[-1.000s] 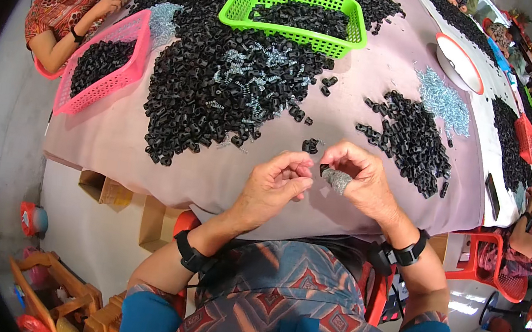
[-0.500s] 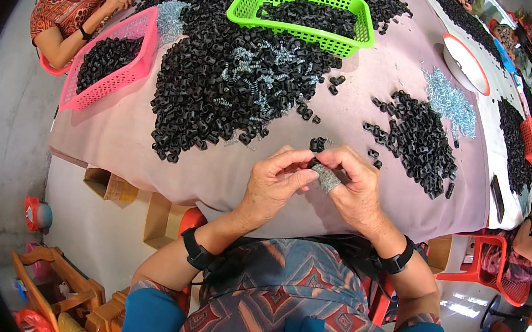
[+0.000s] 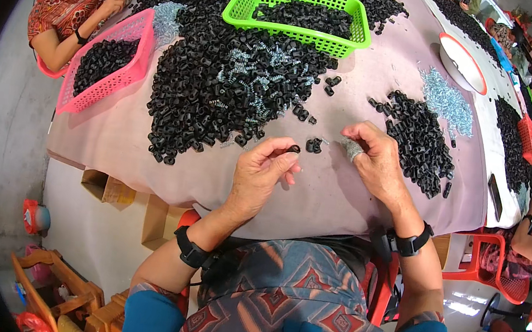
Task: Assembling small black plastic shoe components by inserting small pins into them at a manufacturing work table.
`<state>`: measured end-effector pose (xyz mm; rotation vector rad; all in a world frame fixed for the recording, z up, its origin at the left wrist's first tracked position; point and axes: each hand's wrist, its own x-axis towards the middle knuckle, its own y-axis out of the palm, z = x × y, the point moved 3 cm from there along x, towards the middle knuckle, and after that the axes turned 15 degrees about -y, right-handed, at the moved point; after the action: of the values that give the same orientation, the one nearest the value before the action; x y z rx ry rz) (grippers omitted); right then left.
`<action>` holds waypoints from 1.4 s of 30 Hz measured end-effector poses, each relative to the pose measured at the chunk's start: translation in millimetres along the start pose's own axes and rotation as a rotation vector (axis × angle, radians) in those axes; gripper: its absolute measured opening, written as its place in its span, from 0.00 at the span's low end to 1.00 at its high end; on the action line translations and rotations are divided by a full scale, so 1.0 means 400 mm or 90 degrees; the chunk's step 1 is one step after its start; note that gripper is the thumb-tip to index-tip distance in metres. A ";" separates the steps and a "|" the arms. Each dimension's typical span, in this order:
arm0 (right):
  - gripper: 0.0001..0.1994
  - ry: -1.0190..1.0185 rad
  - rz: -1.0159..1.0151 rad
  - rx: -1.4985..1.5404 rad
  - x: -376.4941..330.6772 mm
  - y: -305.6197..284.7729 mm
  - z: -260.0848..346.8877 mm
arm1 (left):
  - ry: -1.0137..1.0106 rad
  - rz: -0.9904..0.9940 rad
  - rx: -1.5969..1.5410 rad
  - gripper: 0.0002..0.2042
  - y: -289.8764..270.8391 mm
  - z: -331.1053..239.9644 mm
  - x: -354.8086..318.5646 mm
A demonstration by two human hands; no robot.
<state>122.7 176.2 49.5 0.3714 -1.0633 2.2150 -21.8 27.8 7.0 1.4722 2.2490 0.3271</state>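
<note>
My left hand [image 3: 262, 173] is raised over the near part of the table, thumb and forefinger pinching a small black plastic piece [image 3: 293, 149]. To its right, my right hand [image 3: 379, 166] is bent, with a grey wrap [image 3: 352, 149] on one digit. Its fingertips come close together; whatever may be between them is too small to make out. On the cloth between the hands lie a few black pieces [image 3: 313, 145] with a small metal spring [image 3: 325, 141] beside them. A pile of black pieces [image 3: 418, 141] lies just beyond my right hand.
A large heap of black pieces [image 3: 187, 103] with springs [image 3: 257, 75] on top covers the left. Beyond stand a green basket [image 3: 327, 43], a pink basket [image 3: 105, 94] and a white basin [image 3: 454, 66]. Loose springs [image 3: 448, 102] lie at right. A person [image 3: 65, 15] sits at far left.
My hands have parted: the left has moved slightly left with a black piece, the right up and to the right. The pieces between them now show more fully.
</note>
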 end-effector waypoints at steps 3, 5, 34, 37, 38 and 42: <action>0.11 -0.039 0.089 -0.067 0.018 0.012 0.002 | -0.002 -0.011 0.013 0.09 0.000 0.002 -0.001; 0.13 -0.066 0.134 -0.104 0.030 0.026 0.002 | 0.000 -0.026 0.017 0.09 0.000 0.002 -0.001; 0.11 0.000 0.013 0.189 -0.003 0.095 0.097 | -0.051 0.000 0.025 0.10 0.006 0.025 -0.001; 0.15 -0.046 0.014 0.068 -0.012 0.098 0.109 | -0.038 0.014 0.011 0.10 0.007 0.025 0.000; 0.17 -0.060 -0.017 0.074 -0.016 0.099 0.110 | -0.039 0.015 0.011 0.10 0.007 0.026 0.000; 0.17 -0.114 -0.007 -0.009 -0.013 0.095 0.128 | -0.032 -0.001 0.034 0.09 0.010 0.024 -0.001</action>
<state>100.4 116.7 56.8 0.5762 -1.1661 2.1950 -14.0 28.8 0.1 1.4883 2.2364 0.2282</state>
